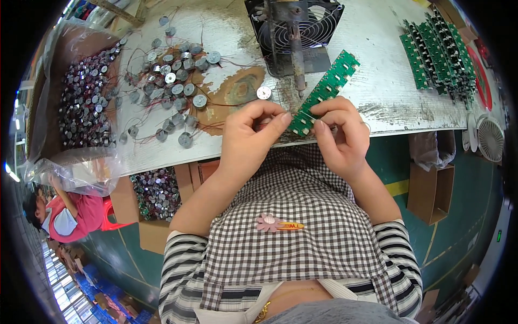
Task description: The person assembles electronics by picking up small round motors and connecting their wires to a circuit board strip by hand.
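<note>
A long green circuit board strip [330, 81] slants from below the upright soldering iron [297, 54] down to my hands. My left hand [251, 135] is closed in a pinch beside the strip's near end; what lies between its fingertips is hidden. My right hand [342, 135] touches the strip's right edge with bent fingers. A thin pale wire [307, 115] runs across the board to its fingertips, which are closed on it. Just beyond my left fingers lies a small round motor [264, 93], pale face up.
Several loose motors [178, 89] with thin leads lie left of my hands. A carton of motors [89, 97] stands farther left, another box of motors [156, 194] below the table. Behind the iron is a black fan [318, 27]; stacked green boards [440, 56] lie right. A person [75, 213] sits lower left.
</note>
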Motion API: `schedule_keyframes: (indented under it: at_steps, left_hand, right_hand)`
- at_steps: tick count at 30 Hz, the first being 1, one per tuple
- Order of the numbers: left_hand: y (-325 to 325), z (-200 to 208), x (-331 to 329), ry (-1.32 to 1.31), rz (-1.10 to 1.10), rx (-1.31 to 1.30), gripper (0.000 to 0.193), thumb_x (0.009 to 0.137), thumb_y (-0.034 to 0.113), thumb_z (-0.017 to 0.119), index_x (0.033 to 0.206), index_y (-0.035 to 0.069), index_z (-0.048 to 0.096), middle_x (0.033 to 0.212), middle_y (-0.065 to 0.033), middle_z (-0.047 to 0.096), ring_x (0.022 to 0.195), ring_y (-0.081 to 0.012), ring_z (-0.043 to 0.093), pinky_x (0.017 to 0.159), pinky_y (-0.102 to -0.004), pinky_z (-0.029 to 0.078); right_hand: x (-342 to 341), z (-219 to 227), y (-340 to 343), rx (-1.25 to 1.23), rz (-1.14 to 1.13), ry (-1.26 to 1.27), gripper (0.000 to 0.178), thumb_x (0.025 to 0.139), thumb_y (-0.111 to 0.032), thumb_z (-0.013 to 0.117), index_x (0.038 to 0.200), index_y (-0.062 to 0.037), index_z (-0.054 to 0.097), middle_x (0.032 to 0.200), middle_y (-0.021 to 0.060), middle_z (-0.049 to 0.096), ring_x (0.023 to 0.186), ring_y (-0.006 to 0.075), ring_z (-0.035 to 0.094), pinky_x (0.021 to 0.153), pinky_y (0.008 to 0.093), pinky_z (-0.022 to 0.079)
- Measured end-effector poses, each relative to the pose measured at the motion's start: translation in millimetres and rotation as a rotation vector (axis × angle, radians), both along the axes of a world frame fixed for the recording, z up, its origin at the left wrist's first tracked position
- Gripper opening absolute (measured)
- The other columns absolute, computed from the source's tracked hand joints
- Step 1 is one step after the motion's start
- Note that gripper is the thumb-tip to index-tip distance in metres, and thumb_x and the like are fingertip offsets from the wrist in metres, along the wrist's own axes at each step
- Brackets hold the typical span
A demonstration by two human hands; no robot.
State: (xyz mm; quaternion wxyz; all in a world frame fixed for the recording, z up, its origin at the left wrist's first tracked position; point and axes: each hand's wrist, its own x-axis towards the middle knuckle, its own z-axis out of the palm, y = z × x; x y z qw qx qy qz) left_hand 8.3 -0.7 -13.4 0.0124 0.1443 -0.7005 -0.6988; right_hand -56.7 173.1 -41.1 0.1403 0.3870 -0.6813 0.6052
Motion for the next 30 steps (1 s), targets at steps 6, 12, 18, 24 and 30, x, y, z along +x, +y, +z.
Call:
schedule_keyframes:
  at_steps: [6,12,18,24,30]
  left_hand:
    - [4,-4,-9,0.301,0.024,-0.178,0.011,0.084,0.008,0.067,0.083,-0.002,0.063,0.084,-0.0019,0.062,0.069,-0.0025,0.05,0.059,-0.0192,0.04]
    - [10,9,-13,0.154,0.039,0.034,0.008,0.084,0.005,0.063,0.083,-0.003,0.06,0.086,-0.0053,0.066,0.073,-0.0042,0.056,0.064,-0.0194,0.046]
    - [15,5,-21,0.219,0.085,-0.038,0.007,0.084,0.004,0.063,0.081,-0.002,0.059,0.079,-0.002,0.063,0.065,-0.0021,0.053,0.058,-0.0179,0.043]
    - [17,8,-20,0.259,0.126,-0.079,0.008,0.083,0.003,0.064,0.079,0.0,0.058,0.076,0.0006,0.061,0.059,0.0008,0.044,0.052,-0.0165,0.036]
    - [19,2,-16,0.251,0.111,-0.129,0.007,0.081,0.002,0.064,0.079,0.0,0.059,0.076,0.0007,0.061,0.058,0.0005,0.041,0.05,-0.0169,0.034]
  right_hand:
    - [-2,4,-2,-0.041,-0.002,-0.011,0.01,0.078,0.007,0.062,0.082,0.0028,0.054,0.091,0.0175,0.063,0.063,0.0141,0.059,0.055,0.024,0.05]
    - [-5,10,-2,-0.029,-0.01,0.042,0.011,0.077,0.008,0.063,0.08,0.0027,0.054,0.092,0.0174,0.062,0.063,0.0137,0.059,0.055,0.0233,0.05]
    - [-9,15,-6,0.019,-0.073,0.105,0.011,0.076,0.008,0.063,0.079,0.0032,0.054,0.093,0.0171,0.061,0.065,0.015,0.06,0.056,0.0237,0.051]
    - [-9,18,-7,0.015,-0.059,0.098,0.011,0.075,0.009,0.064,0.079,0.0035,0.055,0.094,0.0172,0.061,0.068,0.0165,0.061,0.056,0.024,0.052]
    - [-2,9,-4,0.004,-0.06,0.045,0.011,0.075,0.008,0.064,0.079,0.0038,0.055,0.094,0.0177,0.06,0.069,0.0166,0.061,0.056,0.0241,0.053]
